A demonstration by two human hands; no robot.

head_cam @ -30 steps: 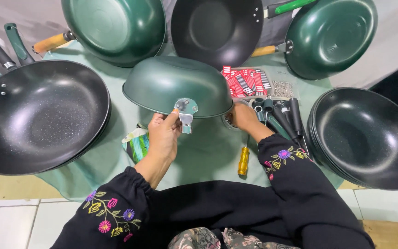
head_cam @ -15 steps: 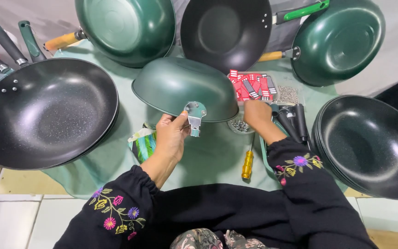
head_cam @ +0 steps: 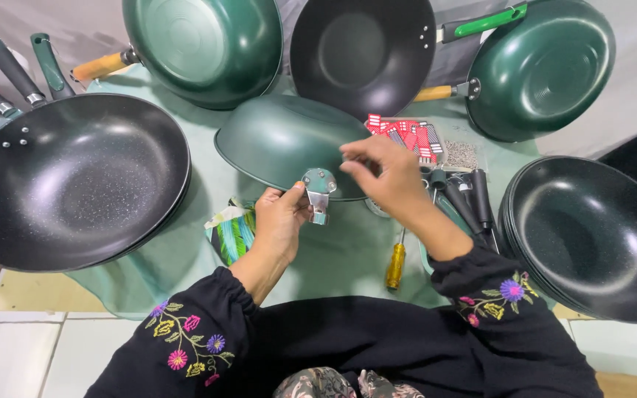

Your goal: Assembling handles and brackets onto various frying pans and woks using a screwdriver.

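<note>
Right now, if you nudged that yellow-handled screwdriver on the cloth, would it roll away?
Probably a little. The screwdriver has a rounded handle and lies loose, touching neither hand, so it could roll. The soft green cloth would likely slow it. It looks stiff and light.

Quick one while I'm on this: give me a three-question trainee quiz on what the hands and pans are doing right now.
1. True or false: the left hand holds the silver metal handle bracket on the upturned green wok body.
2. Which tool lies on the pale green cloth below the right hand? A) hammer B) yellow-handled screwdriver C) pliers
3. Fill in: the stack of handleless black pans sits at the person's ____ side.

Key: 1 true; 2 B; 3 right.
</note>
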